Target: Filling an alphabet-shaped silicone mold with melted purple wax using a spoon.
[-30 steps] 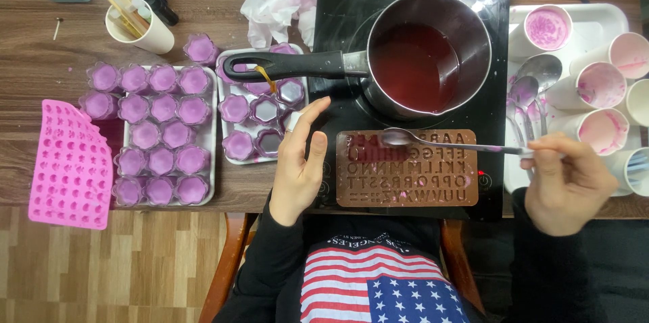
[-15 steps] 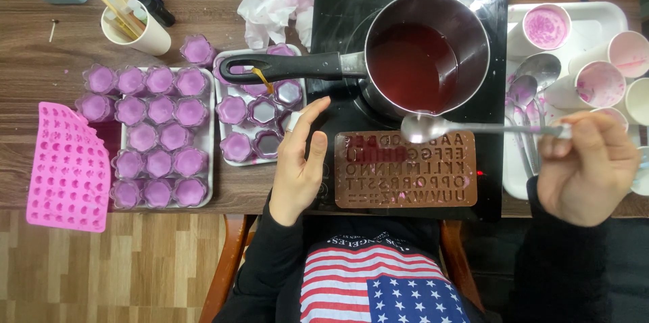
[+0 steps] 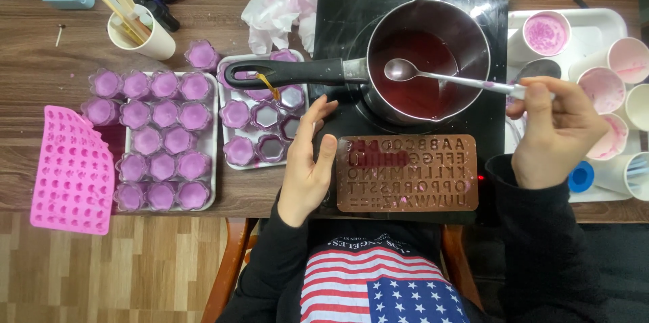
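Right hand (image 3: 554, 130): closed round the handle end of a spoon (image 3: 439, 77), gripped between thumb and fingers.
Spoon: bowl over the dark red liquid in the pot (image 3: 428, 59); whether it touches the liquid, cannot tell.
Left hand (image 3: 305, 164): open, fingers straight, holding nothing; edge-on against the left end of the brown mould (image 3: 407, 174).
Mould: letter-shaped cavities, lies on the black hob (image 3: 338, 12) just in front of the pot.
Pot handle (image 3: 291, 70): points left, over a tray (image 3: 230, 110) of purple-filled cups.
Left of table (image 3: 40, 46): second tray of purple cups (image 3: 162, 140), pink mould (image 3: 71, 171).
Right: paper cups (image 3: 602, 86) stained pink.
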